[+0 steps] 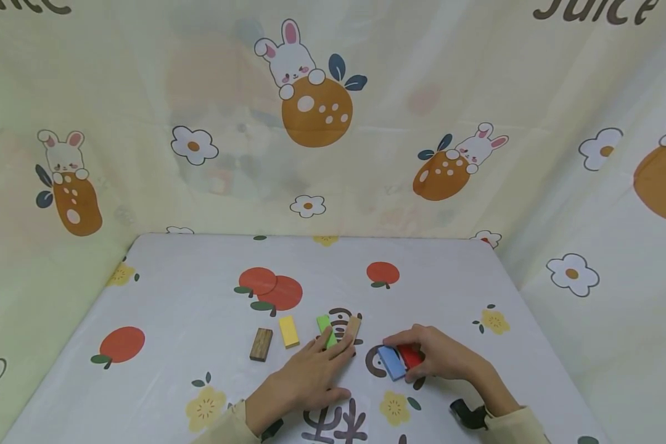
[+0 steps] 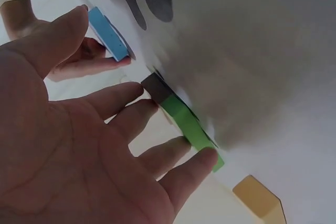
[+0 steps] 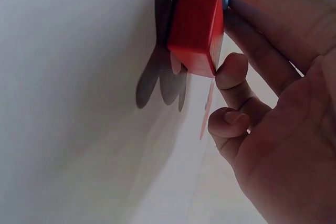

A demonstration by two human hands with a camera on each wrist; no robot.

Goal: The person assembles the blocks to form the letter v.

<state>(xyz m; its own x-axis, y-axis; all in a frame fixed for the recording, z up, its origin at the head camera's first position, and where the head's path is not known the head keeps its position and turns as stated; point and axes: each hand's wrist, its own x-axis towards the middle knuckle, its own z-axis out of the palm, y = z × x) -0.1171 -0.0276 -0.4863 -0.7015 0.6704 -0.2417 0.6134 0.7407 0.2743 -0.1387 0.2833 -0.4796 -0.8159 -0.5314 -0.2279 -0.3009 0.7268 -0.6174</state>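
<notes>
My left hand [image 1: 313, 376] lies with fingers extended over a green wooden block [image 1: 324, 323] and a light tan block [image 1: 353, 327], fingertips right at them. In the left wrist view, the green block [image 2: 190, 127] stands end to end with a dark-looking block [image 2: 157, 88] before those fingertips. Farther right, my right hand [image 1: 441, 354] spans a blue block [image 1: 391, 362] and a red block [image 1: 411, 356] lying side by side, index finger at the far end and thumb at the near end. The red block [image 3: 195, 22] hides most of the blue one in the right wrist view.
A dark brown wood block [image 1: 261, 345] and a yellow block [image 1: 289, 332] lie left of the left hand. The tabletop cloth [image 1: 172, 296] has printed fruit and flowers. A patterned curtain [image 1: 227, 185] rises behind the table's far edge.
</notes>
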